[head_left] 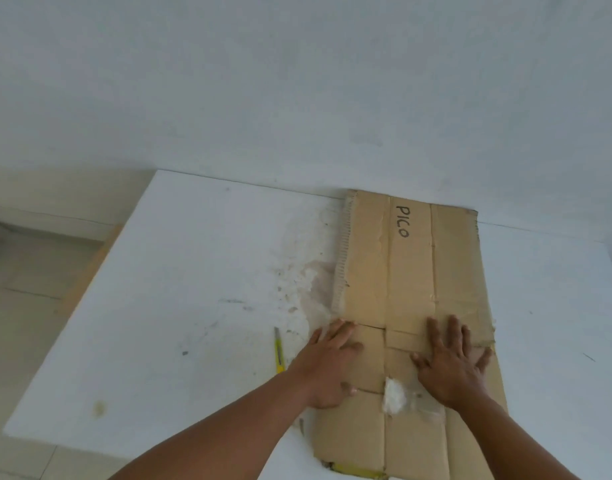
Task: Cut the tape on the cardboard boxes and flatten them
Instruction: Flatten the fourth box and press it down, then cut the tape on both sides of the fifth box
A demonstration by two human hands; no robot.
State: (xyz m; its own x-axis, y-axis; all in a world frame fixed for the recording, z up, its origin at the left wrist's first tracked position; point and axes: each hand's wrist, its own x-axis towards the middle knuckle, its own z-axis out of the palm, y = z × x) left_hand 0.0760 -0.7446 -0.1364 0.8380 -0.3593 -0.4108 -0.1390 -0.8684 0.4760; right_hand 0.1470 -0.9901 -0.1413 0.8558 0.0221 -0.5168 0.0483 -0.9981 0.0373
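while the flattened cardboard box (408,289) lies on the desk (180,289), left hand (328,365) and right hand (453,365) press it, fingers (453,327) spread; a yellow cutter (279,351) lies just left.

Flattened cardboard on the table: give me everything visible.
The cardboard is brown corrugated board lying flat on the white table, far edge at the wall. Lengthwise creases divide it into panels; "PICO" is handwritten in black near the far end. Its left edge is ragged. A crumpled scrap of clear tape clings near the person. The left hand and right hand press flat on it.
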